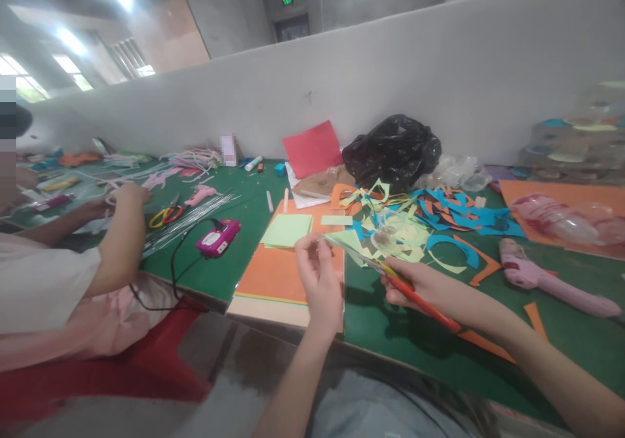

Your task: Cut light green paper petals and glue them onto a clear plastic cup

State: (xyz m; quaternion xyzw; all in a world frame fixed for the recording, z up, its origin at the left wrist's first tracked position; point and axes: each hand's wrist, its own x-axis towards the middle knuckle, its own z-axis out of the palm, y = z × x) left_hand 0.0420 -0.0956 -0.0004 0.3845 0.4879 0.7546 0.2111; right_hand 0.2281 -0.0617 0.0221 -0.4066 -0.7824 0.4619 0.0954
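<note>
The left hand [319,278] pinched a thin, pointed pale green paper [347,239] in its fingers, above the near edge of the green desk [244,230] and beside a flat orange card stack [278,275]. The right hand [422,287] had its fingers clenched round red-handled scissors [434,311], whose blades met the paper. Curled paper scraps [439,220] lay beyond, to the right.

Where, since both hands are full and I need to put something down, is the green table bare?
Bare green lies between the magenta device and the orange paper stack, and on the near side of the pink glue gun, beside the right hand. The scrap heap behind is crowded; so is the co-worker's wire bundle at left.
</note>
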